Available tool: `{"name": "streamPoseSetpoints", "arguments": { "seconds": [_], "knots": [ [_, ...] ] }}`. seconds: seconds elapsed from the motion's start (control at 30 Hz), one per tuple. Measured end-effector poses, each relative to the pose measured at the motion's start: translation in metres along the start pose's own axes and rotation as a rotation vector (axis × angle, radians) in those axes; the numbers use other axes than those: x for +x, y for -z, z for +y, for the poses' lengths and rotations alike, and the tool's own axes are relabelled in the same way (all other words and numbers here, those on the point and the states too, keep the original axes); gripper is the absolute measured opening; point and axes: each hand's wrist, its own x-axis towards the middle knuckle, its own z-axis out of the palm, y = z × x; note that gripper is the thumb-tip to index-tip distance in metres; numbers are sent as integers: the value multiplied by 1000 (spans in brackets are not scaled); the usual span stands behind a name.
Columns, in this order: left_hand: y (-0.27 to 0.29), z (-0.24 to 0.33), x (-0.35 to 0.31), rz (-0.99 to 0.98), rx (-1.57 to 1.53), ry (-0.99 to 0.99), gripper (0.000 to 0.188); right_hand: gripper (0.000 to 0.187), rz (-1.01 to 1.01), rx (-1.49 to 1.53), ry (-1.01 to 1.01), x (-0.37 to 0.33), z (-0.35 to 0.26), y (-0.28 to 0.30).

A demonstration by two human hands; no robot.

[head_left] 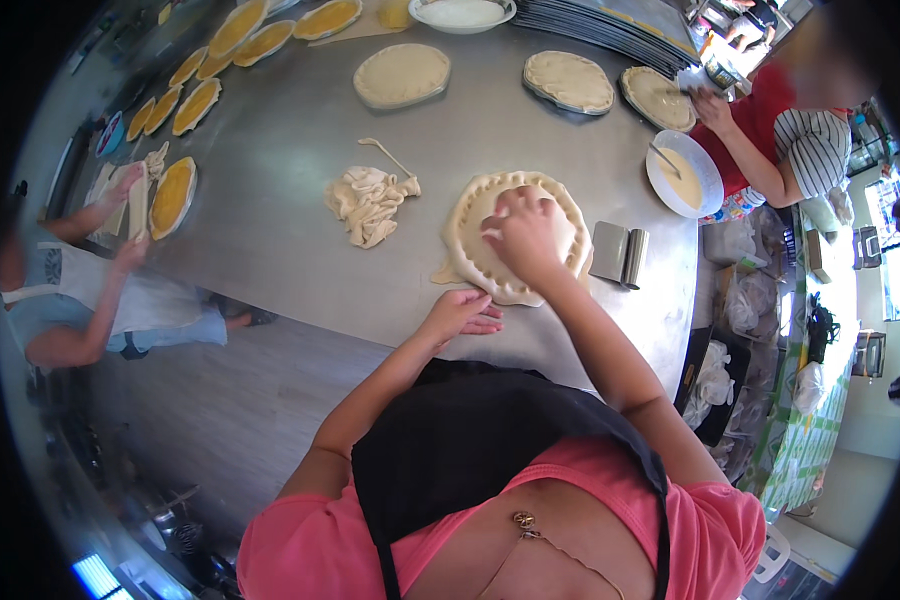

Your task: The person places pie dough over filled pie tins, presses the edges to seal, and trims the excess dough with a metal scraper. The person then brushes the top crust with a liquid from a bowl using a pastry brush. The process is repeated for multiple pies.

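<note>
A round pie (pixel 490 265) with a pale dough lid and a crimped rim is sitting near the front edge of the steel surface (pixel 270 160). The right hand (pixel 526 238) is resting on its top with bent fingers; the back of the hand is covering the fingertips, so I cannot tell whether this grip is standing apart or together. The left hand (pixel 460 316) is lying just beside the rim at seven o'clock, its grip loosely apart and holding nothing.

Taking the pie as the clock's centre, one metal scraper (pixel 618 254) is lying at three o'clock, and one heap of dough scraps (pixel 370 205) is lying at ten. Three other dough-covered pies are waiting further back: one (pixel 402 76) at eleven, one (pixel 568 82) near one, one (pixel 660 98) near two. One bowl (pixel 708 185) is holding yellow liquid at two o'clock, beside a co-worker in red (pixel 760 130). I am counting nine yellow-filled shells (pixel 197 106), spreading from nine to eleven. A second co-worker (pixel 90 275) is holding pale dough at nine.

Around the surface, a grey floor (pixel 260 400) is showing at eight o'clock, and a green patterned tablecloth (pixel 795 440) is hanging at four.
</note>
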Motion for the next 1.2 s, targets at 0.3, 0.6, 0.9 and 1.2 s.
{"name": "streamPoseSetpoints", "arguments": {
  "seconds": [0.3, 0.6, 0.9, 1.2],
  "knots": [
    [30, 2, -15, 117, 66, -58, 38, 9, -107, -145, 20, 21, -35, -28],
    [64, 73, 44, 570, 984, -848, 27, 10, 177, 590, -504, -85, 35, 28],
    [36, 157, 153, 190, 1342, -228, 41, 30, 26, 2149, -921, -148, 2, -7],
    [73, 101, 63, 129, 114, -232, 40, 33, 459, 1725, -1101, -106, -22, -21]
  ]
}}
